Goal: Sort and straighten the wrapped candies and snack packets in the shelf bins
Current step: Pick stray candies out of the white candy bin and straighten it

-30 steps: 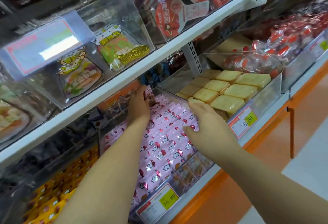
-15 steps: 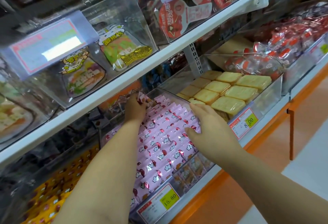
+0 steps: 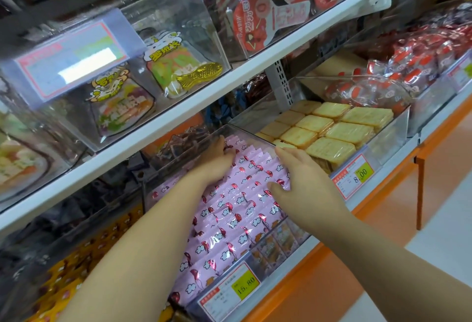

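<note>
Pink wrapped snack packets with cloud prints fill a clear shelf bin in overlapping rows. My left hand reaches to the back of that bin, its fingers curled over the rear packets. My right hand lies on the right side of the pink rows, fingers stretched along the bin's right wall and thumb pressing on the packets. Yellow cracker packs lie in neat rows in the bin to the right.
A white upper shelf overhangs the bins, carrying clear boxes with jelly packets and red packets. Red wrapped snacks fill bins at right. Yellow packets lie at lower left. Price tags front the bins; an orange base runs below.
My left hand has drawn forward from under the shelf and curled over the rear pink packets. My right hand has slid slightly forward along the pink rows.
</note>
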